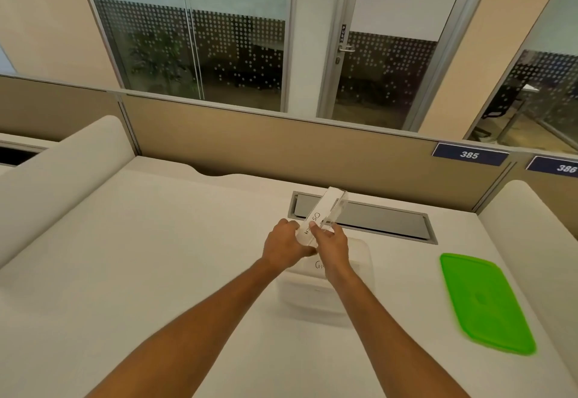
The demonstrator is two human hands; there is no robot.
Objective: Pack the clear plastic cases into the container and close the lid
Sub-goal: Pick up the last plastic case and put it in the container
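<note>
A clear plastic case (328, 210) with a white insert and black lettering is held tilted above the white desk. My left hand (283, 246) grips its near end from the left. My right hand (333, 244) pinches the same end from the right. Just below both hands stands the clear plastic container (359, 291), open, with another white-lettered case partly visible inside it. The green lid (484, 303) lies flat on the desk to the right, apart from the container.
A grey recessed cable tray (391, 219) runs along the desk's back edge behind the case. Beige partition panels (281, 153) close off the back, and white padded dividers (62, 172) flank both sides of the desk.
</note>
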